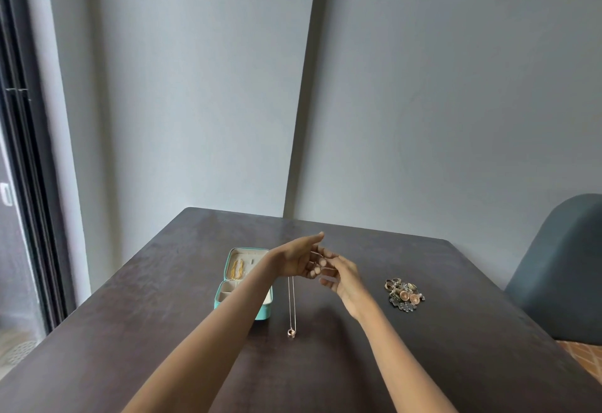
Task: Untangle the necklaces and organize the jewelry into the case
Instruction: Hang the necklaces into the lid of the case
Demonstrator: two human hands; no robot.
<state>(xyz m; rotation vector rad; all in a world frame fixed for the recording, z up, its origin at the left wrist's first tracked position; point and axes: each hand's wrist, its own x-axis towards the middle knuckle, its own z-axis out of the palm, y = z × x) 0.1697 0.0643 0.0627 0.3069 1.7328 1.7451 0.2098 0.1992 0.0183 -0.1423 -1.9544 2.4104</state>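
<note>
Two bare hands met above the dark brown matte table [163, 331], past its middle. Left hand [298, 258], palm turned inward, fingers curled around the top of a thin silver chain necklace [292, 302]. Right hand [342, 277] close against it, fingers bent toward the same spot; whether it pinched the chain, I could not tell. Chain hung straight down in a doubled strand, its small rose-gold ring pendant [291, 333] at the tabletop. Open teal jewelry case with cream lining [224, 298] stood just left of the chain, partly behind the left forearm; gold chain pieces [236, 269] lay in its far half. Heap of mixed rings and earrings [404, 295] sat to the right, well apart from the case. Grey-blue chair back [560, 269] at right edge.
</note>
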